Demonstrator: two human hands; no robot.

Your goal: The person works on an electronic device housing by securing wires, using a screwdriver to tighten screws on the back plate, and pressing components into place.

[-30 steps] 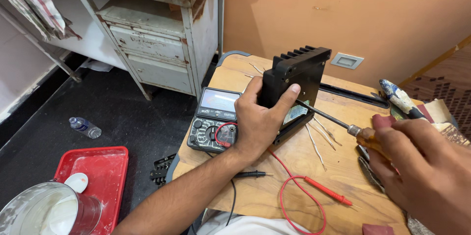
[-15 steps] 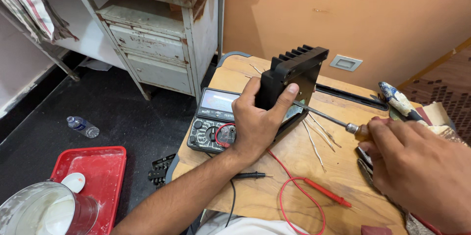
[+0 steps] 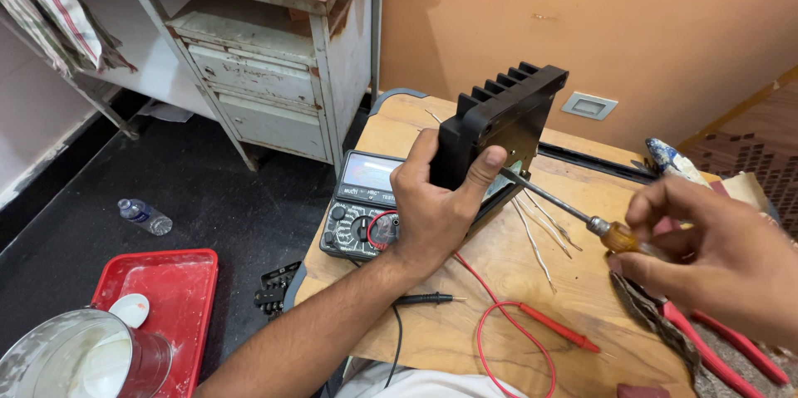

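Wooden table (image 3: 432, 340): multimeter (image 3: 363, 207), wires (image 3: 532, 232)

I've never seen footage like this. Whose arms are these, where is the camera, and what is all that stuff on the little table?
The camera sits on a person's head and looks down, so both arms are that person's own. There is no machine here, only bare hands.

The left hand grips a black finned block, standing upright on a small wooden table. The right hand holds a screwdriver with an amber handle; its metal tip reaches the side of the block.

Beside the block lies a multimeter, an electrical measuring box with a dial. Its red probe lead and black probe lead curl over the wood. A few thin bare wires lie near the block, and red-handled pliers rest at the right edge.

On the dark floor are a red tray, a metal bucket and a plastic bottle.
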